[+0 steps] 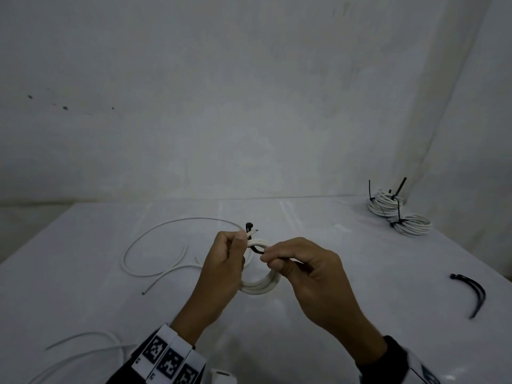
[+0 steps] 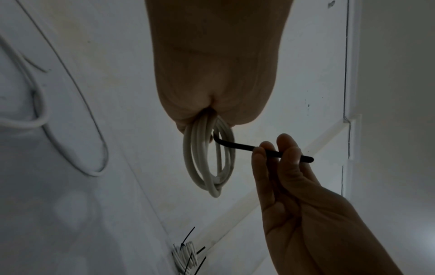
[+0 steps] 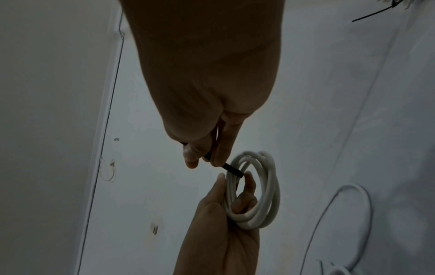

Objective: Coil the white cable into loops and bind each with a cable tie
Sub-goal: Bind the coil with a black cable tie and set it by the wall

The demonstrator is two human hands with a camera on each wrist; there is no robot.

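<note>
Above the middle of the white table (image 1: 318,273), my left hand (image 1: 225,261) grips a small coil of white cable (image 1: 261,286) at its top, the cable's end sticking out past my thumb. A black cable tie (image 1: 256,249) passes around the coil's strands. My right hand (image 1: 288,261) pinches the tie's tail beside the coil. In the left wrist view the coil (image 2: 209,160) hangs below my fist and the tie (image 2: 242,146) runs out to my right fingers (image 2: 277,154). The right wrist view shows the tie (image 3: 233,170) entering the coil (image 3: 259,189).
Two bound coils (image 1: 396,214) with black ties lie at the back right of the table. Spare black ties (image 1: 473,293) lie at the right edge. Loose white cable (image 1: 155,250) curves across the left side, more (image 1: 80,347) at the near left. A wall stands behind the table.
</note>
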